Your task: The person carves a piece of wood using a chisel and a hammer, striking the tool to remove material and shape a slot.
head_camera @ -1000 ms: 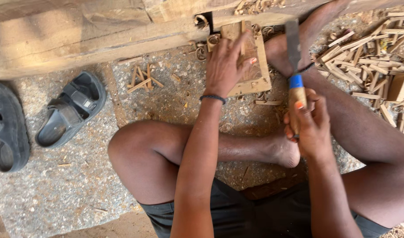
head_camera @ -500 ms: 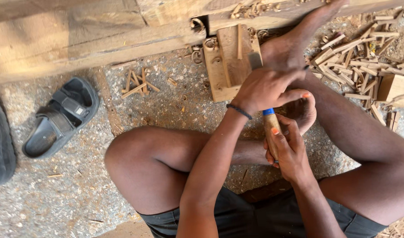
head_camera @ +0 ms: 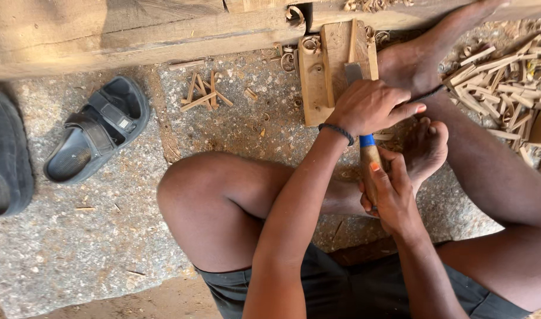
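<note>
The right hand (head_camera: 394,198) grips the wooden handle of a chisel (head_camera: 368,156), fingers wrapped around it below a blue band. The left hand (head_camera: 371,106) closes over the chisel's upper shaft, its metal blade pointing at a small wooden block (head_camera: 323,77) that lies flat on the stone floor (head_camera: 105,236) against a long timber beam (head_camera: 134,29). Wood offcuts (head_camera: 501,77) lie piled at the right, and a dark sandal (head_camera: 96,136) sits to the left.
</note>
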